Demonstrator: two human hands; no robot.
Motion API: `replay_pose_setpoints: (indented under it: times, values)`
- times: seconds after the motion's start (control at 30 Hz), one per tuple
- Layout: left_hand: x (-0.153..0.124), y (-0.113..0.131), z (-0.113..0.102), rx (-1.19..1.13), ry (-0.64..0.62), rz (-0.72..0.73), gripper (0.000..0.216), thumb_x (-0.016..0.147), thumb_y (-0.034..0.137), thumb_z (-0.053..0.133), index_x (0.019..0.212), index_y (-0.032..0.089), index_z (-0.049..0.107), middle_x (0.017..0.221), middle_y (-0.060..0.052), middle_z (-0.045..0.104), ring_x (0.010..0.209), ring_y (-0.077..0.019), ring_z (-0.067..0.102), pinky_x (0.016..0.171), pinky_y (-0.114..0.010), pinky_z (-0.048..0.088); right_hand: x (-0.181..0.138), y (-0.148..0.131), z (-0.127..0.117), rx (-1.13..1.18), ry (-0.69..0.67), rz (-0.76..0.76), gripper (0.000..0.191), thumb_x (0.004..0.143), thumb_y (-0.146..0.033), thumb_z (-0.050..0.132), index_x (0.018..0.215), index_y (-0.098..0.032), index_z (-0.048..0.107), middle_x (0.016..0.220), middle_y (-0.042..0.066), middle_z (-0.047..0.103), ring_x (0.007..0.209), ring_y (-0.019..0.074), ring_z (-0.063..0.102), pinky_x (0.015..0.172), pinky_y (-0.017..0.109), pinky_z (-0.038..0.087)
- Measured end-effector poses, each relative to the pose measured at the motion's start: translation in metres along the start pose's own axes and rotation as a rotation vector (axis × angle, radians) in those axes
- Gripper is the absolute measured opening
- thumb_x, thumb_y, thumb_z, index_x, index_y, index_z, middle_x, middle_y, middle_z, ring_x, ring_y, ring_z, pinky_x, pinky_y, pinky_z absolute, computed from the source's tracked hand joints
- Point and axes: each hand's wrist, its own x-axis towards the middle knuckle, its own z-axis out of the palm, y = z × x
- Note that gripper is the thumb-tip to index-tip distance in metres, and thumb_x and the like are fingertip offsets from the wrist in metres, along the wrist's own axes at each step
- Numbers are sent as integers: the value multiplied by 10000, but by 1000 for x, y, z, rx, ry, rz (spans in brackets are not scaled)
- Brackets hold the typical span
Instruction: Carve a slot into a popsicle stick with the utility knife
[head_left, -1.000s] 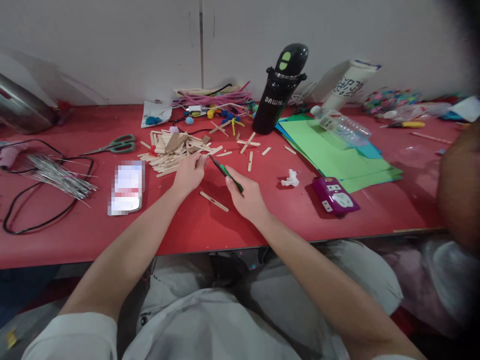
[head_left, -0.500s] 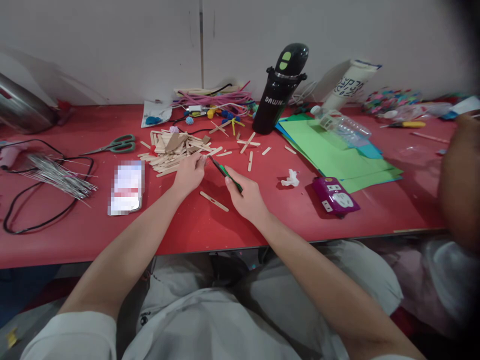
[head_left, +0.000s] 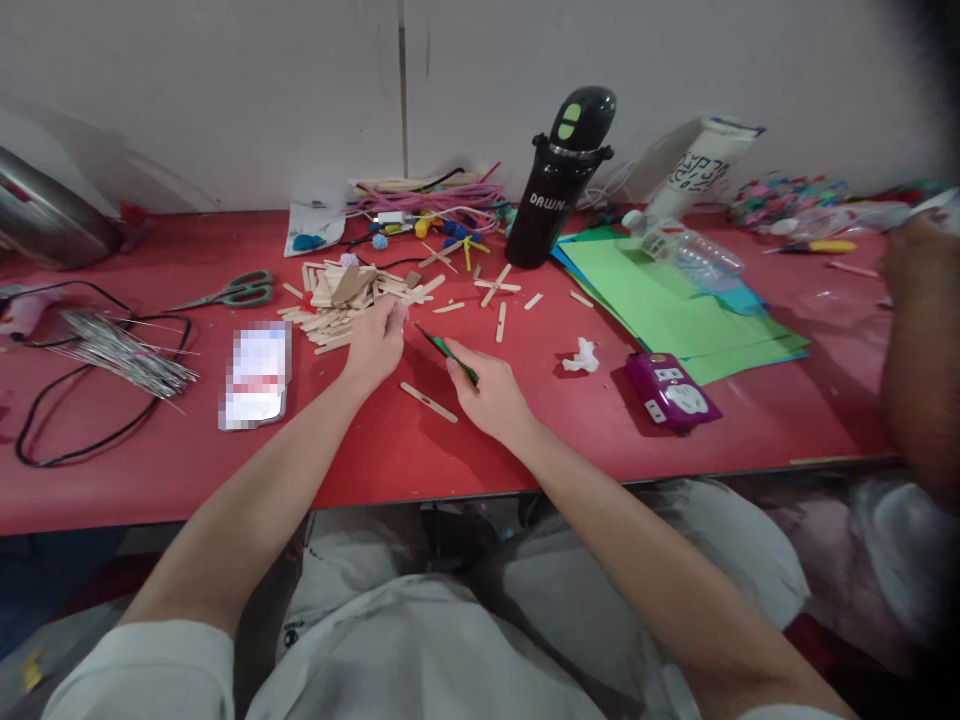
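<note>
My left hand (head_left: pixel 375 343) rests on the red table (head_left: pixel 525 420) with its fingers closed round a small wooden stick piece at the edge of a pile of craft sticks (head_left: pixel 341 295). My right hand (head_left: pixel 487 395) grips a green-handled cutter (head_left: pixel 448 351) whose blade points up and left toward the left fingertips. A single craft stick (head_left: pixel 428 402) lies on the table between the two hands.
Scissors (head_left: pixel 229 292), a phone (head_left: pixel 255 375) and a black cable with silver wires (head_left: pixel 112 350) lie left. A black bottle (head_left: pixel 559 180), green paper sheets (head_left: pixel 667 310), a purple power strip (head_left: pixel 671 388) and a white scrap (head_left: pixel 581 355) lie right. Another person's arm (head_left: pixel 919 340) is at the right edge.
The right hand and cutter drew back slightly toward me and to the left. The left hand stayed by the pile. The other person's arm shifted a little at the right.
</note>
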Motion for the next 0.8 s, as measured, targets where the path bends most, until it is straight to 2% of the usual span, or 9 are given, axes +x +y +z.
replay_pose_setpoints:
  times: [0.13,0.4,0.53,0.7,0.8]
  values:
    - [0,2,0,-37,53,54,265,948,283,388,704,205,454,642,-3,509,648,-148,498,653,-282,363,0,0,-1,-3,-3,9,403,937,-292,444,1269,-159,630,1087,111,729,1007,269,686,878,413,546]
    - [4,-3,0,-35,-11,-88,243,896,205,422,659,196,473,620,-4,519,635,-147,485,630,-287,343,-4,-3,-4,48,74,8,415,954,-322,445,1295,-154,612,1193,100,694,1154,255,624,953,406,525]
    - [5,-4,3,0,-72,-111,276,901,230,424,629,193,453,626,-13,546,634,-152,490,617,-295,331,-3,-1,-3,87,95,-15,417,949,-312,462,1289,-123,613,1223,122,677,1139,255,633,976,412,513]
    - [4,-2,4,20,-94,-77,306,915,244,416,614,196,425,607,-9,538,609,-147,476,599,-297,315,-2,1,-2,74,86,-13,412,947,-304,463,1293,-135,611,1172,112,702,1000,235,691,890,395,558]
    - [4,-2,4,46,-102,-79,318,919,246,412,605,200,398,592,-6,516,599,-147,467,589,-299,302,-3,1,-2,69,85,-18,415,947,-310,463,1291,-133,613,1165,114,705,1020,242,685,905,403,552]
